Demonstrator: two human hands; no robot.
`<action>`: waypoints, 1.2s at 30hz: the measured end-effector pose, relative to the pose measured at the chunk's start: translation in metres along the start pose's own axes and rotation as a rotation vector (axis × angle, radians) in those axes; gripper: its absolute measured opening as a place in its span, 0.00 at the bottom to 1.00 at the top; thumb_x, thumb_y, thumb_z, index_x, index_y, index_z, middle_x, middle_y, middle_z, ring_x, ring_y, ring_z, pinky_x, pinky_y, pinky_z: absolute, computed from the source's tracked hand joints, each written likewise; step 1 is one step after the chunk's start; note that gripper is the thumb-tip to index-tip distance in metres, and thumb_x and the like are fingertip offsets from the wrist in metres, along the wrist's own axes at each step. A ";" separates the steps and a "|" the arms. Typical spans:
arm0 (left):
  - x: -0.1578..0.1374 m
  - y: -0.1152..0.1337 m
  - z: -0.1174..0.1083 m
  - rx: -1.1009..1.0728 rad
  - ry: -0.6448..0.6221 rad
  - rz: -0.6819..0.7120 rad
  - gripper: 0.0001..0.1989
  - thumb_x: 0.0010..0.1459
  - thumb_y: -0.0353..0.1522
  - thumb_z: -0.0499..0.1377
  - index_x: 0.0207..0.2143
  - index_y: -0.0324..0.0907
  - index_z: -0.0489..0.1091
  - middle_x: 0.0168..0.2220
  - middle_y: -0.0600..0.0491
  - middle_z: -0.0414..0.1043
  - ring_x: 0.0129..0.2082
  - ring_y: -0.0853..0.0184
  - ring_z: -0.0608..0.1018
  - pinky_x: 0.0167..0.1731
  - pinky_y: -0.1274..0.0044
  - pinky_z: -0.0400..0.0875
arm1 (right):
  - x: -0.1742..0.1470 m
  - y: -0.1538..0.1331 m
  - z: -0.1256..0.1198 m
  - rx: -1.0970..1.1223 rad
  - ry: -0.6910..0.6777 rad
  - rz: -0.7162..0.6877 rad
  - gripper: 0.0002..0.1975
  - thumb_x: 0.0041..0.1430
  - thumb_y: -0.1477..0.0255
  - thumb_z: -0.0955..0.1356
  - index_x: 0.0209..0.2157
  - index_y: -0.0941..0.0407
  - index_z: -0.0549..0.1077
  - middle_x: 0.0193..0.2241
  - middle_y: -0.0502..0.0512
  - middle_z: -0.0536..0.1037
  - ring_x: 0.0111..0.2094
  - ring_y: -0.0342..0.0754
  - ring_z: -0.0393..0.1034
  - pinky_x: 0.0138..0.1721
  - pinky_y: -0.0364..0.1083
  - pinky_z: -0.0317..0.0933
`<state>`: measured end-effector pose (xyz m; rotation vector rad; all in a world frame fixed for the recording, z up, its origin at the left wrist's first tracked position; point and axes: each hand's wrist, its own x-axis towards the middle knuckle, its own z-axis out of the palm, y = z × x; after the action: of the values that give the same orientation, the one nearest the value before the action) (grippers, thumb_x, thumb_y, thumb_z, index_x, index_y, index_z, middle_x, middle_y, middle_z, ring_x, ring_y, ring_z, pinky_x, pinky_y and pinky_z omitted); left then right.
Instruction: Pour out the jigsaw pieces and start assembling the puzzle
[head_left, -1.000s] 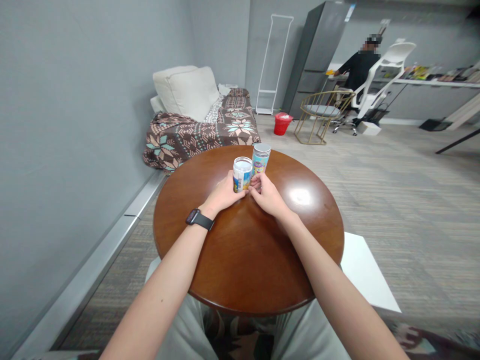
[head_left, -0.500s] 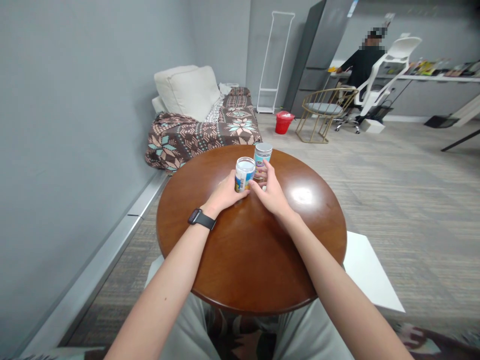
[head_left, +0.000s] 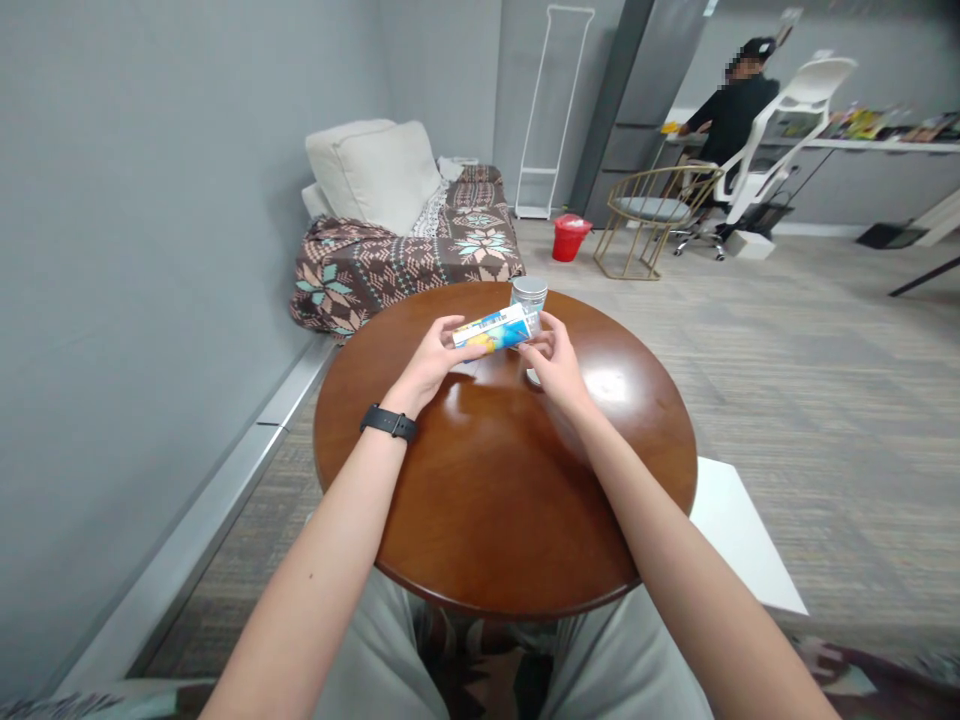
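Observation:
A jar with a blue, yellow and white label (head_left: 491,330) is tilted onto its side above the table, its clear rim to the right. My left hand (head_left: 431,362) grips its left end, thumb along the near side. Curled at the rim end, my right hand (head_left: 559,362) has its fingertips on the jar; its grip is partly hidden. Just behind stands a second jar with a silver lid (head_left: 529,287), mostly covered by the first jar and my right fingers. A small white round piece (head_left: 533,377) lies on the table under my right hand.
The round brown table (head_left: 495,520) is in front of me. Beyond it are a sofa with a patterned cover (head_left: 420,265), a red bin (head_left: 570,238) and a gold-framed chair (head_left: 652,210). A person in black (head_left: 739,115) is at the far counter (head_left: 892,146).
The labelled jar, upright before, has been tipped onto its side, mouth to the right. My left hand has moved slightly left, and my right hand has shifted slightly right, to the jar's rim end.

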<state>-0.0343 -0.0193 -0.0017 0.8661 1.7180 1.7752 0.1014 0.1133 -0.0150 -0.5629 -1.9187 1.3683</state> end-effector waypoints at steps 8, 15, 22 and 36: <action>-0.004 0.012 -0.004 -0.318 -0.088 -0.120 0.20 0.38 0.30 0.66 0.38 0.41 0.68 0.40 0.53 0.74 0.41 0.66 0.76 0.43 0.72 0.72 | -0.005 -0.011 -0.002 0.233 -0.094 0.130 0.22 0.51 0.66 0.63 0.49 0.50 0.56 0.42 0.53 0.71 0.43 0.48 0.71 0.41 0.49 0.70; 0.000 0.013 -0.007 -0.472 0.036 -0.147 0.16 0.40 0.30 0.66 0.34 0.40 0.69 0.32 0.55 0.73 0.33 0.69 0.75 0.34 0.78 0.70 | -0.012 -0.026 -0.001 0.536 -0.128 0.348 0.09 0.56 0.68 0.59 0.40 0.52 0.60 0.36 0.54 0.75 0.38 0.50 0.73 0.43 0.52 0.69; 0.004 0.010 -0.007 -0.609 0.161 -0.091 0.13 0.39 0.32 0.66 0.29 0.41 0.67 0.26 0.60 0.68 0.27 0.74 0.71 0.26 0.83 0.66 | -0.016 -0.029 0.010 0.732 -0.229 0.703 0.28 0.67 0.52 0.48 0.44 0.60 0.64 0.36 0.67 0.77 0.37 0.55 0.76 0.37 0.53 0.70; 0.004 0.004 -0.002 -0.387 0.178 0.049 0.20 0.38 0.34 0.70 0.37 0.42 0.73 0.36 0.55 0.74 0.34 0.70 0.75 0.32 0.80 0.68 | -0.018 -0.025 0.014 1.063 -0.306 0.845 0.31 0.69 0.58 0.50 0.58 0.70 0.58 0.41 0.72 0.77 0.43 0.59 0.76 0.39 0.56 0.74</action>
<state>-0.0383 -0.0179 0.0024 0.6008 1.3905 2.1765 0.1038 0.0831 0.0005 -0.6294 -0.8301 2.8234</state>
